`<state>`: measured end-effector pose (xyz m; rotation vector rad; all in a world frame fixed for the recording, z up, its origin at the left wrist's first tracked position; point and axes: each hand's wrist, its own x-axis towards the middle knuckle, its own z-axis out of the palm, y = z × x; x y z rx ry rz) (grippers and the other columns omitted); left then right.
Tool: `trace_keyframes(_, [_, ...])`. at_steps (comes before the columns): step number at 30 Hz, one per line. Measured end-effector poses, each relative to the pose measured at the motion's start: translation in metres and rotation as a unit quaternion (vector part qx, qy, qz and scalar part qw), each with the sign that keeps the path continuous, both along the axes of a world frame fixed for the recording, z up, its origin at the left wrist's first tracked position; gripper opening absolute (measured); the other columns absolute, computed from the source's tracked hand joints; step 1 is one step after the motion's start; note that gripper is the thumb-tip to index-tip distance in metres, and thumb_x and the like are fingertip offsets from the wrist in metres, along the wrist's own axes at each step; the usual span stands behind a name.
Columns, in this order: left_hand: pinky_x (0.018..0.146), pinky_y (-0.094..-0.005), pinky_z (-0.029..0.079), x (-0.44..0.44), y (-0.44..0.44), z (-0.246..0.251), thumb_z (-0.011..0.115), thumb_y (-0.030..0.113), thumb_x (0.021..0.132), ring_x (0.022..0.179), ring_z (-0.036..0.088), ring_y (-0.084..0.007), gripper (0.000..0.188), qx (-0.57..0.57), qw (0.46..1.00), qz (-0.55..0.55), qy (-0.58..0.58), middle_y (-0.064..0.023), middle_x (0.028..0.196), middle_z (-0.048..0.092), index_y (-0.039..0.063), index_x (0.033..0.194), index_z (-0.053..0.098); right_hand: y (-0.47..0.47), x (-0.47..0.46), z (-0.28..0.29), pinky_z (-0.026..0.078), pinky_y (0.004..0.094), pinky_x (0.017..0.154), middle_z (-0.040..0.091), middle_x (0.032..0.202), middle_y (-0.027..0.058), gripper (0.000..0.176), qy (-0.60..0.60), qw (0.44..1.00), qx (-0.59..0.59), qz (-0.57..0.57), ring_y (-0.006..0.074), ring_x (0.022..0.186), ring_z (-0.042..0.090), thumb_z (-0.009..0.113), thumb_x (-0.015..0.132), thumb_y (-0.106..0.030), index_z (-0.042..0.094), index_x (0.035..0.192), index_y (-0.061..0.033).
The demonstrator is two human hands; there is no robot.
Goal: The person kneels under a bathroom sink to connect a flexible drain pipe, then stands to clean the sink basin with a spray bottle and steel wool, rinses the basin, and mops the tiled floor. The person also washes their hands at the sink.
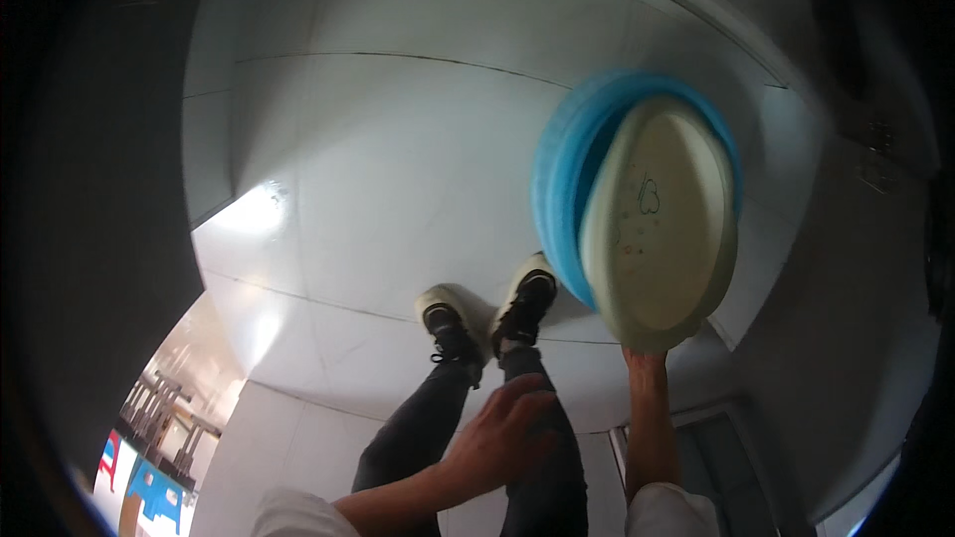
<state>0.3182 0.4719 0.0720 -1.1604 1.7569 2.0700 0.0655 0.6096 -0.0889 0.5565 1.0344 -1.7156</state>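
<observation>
My right hand [647, 352] holds the near rim of a cream plastic basin [671, 231], its fingers mostly hidden beneath it. The basin is tilted and has small spots and a hand-drawn mark inside. A larger blue plastic basin [556, 171] lies behind and partly under the cream one; whether my fingers also grip it is hidden. My left hand [507, 429] hangs in front of my legs, slightly blurred, fingers apart and holding nothing.
My feet in dark sneakers [450, 324] stand on a pale tiled floor [388, 164]. Dark walls or panels rise on both sides. Through an opening at lower left show metal-legged furniture [190, 440] and a blue and white panel [155, 496]. A framed panel [716, 447] is at lower right.
</observation>
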Motion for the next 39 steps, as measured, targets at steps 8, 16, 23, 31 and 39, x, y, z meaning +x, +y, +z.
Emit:
trace_keyframes(8, [0.092,-0.0407,0.051,-0.002,-0.004,-0.009,0.067,0.021,0.086,0.117,0.050,-0.0329,0.035,-0.018,0.997,-0.060,0.036,-0.0141,0.127,0.047,0.011,0.117,0.053,-0.065,-0.137,-0.011,0.039,0.0582,0.107,0.039,0.143,0.0211,0.057,0.062,0.990,-0.029,-0.122,0.0394,0.131,0.040,0.057,0.089,-0.013,0.037,0.140,0.0013])
trace_keyframes(16, [0.093,-0.0387,0.051,-0.005,-0.019,-0.027,0.064,0.020,0.087,0.115,0.052,-0.0316,0.035,-0.081,0.979,-0.146,0.114,-0.0142,0.126,0.048,0.011,0.119,0.052,-0.160,-0.273,-0.054,0.038,0.0483,0.111,0.031,0.148,0.0221,0.066,0.187,0.971,-0.046,-0.142,0.0365,0.136,0.036,0.058,0.090,-0.026,0.028,0.143,0.0015])
trace_keyframes(23, [0.094,-0.0383,0.049,-0.006,-0.017,-0.036,0.062,0.019,0.082,0.115,0.051,-0.0294,0.016,-0.107,0.978,-0.132,0.123,-0.0125,0.127,0.049,0.007,0.092,0.066,-0.242,-0.347,-0.082,0.043,0.0416,0.107,0.034,0.146,0.0242,0.061,0.149,0.979,-0.120,-0.066,0.0318,0.129,0.046,0.051,0.098,-0.031,0.028,0.143,0.0025])
trace_keyframes(31, [0.086,-0.0364,0.052,0.008,0.040,-0.064,0.062,0.022,0.080,0.106,0.056,-0.0257,0.016,-0.283,0.938,-0.199,0.023,-0.0085,0.114,0.058,0.010,0.091,0.066,-0.099,-0.110,-0.049,0.052,0.0380,0.089,0.065,0.102,0.0110,0.027,0.020,0.964,0.101,0.246,0.0225,0.099,0.063,0.057,0.096,-0.025,0.059,0.111,-0.0027])
trace_keyframes(39, [0.089,-0.0448,0.045,0.075,0.100,-0.002,0.060,0.015,0.084,0.093,0.058,-0.0355,0.008,-0.214,0.972,0.082,0.047,-0.0118,0.090,0.062,0.008,0.085,0.060,0.138,0.014,0.184,0.054,0.0345,0.071,0.068,0.087,0.0080,0.024,0.370,0.468,0.244,0.764,0.0209,0.077,0.067,0.065,0.087,-0.026,0.066,0.099,-0.0056])
